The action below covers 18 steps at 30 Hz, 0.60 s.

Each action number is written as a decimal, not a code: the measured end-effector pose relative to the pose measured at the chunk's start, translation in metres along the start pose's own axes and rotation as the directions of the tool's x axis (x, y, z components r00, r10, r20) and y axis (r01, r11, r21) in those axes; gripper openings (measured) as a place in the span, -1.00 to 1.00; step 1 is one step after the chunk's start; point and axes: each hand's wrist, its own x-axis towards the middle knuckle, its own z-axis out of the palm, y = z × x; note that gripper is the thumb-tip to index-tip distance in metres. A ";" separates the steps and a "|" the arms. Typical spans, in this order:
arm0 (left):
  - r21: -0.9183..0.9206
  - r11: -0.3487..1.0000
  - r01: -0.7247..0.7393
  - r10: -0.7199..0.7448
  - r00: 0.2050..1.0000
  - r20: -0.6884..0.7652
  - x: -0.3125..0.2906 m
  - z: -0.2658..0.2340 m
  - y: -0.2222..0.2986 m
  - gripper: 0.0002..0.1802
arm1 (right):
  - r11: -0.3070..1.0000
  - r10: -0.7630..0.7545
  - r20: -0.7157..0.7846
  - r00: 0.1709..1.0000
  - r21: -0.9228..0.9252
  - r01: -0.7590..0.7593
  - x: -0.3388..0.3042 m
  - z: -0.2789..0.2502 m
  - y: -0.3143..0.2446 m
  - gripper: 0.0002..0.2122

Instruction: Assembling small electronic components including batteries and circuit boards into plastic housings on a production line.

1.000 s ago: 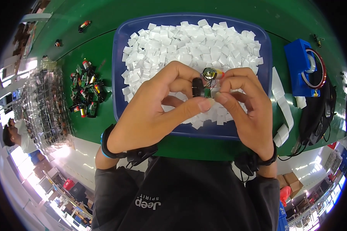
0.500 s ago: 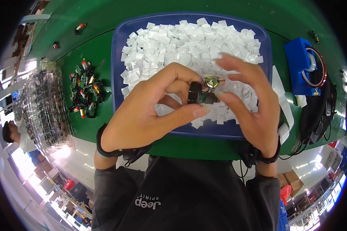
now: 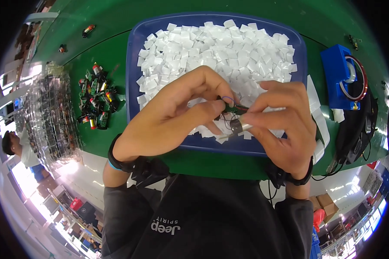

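Note:
Over the near part of the blue tray [image 3: 130, 56], both hands are closed on one small electronic assembly. My left hand [image 3: 173, 114] pinches its dark circuit board [image 3: 233, 108], with a thin blue wire looping at the fingertips. Between thumb and fingers my right hand [image 3: 285, 123] grips a silvery cylindrical part [image 3: 241, 125] with a dark end. Fine dark wires run between board and cylinder. Fingers hide much of both parts. Beneath the hands, small white square pieces [image 3: 212, 47] fill the tray.
Left of the tray lies a pile of similar board assemblies [image 3: 97, 97]. A blue tape dispenser [image 3: 333, 77] stands at right, beside a black bag-like item [image 3: 354, 129] and a white strip [image 3: 317, 116]. A few loose parts [image 3: 88, 30] lie farther off. Another person [image 3: 21, 149] is at far left.
The right hand has gone from spread fingers to a pinch on the silvery cylinder. The assembly has been turned; the round black part seen in my left hand earlier no longer shows.

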 end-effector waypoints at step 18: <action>-0.107 0.989 -0.098 0.086 0.990 -0.109 0.003 0.005 0.000 -0.69 | 0.799 0.432 -0.072 0.899 0.494 -0.344 -0.011 0.004 0.002 -0.64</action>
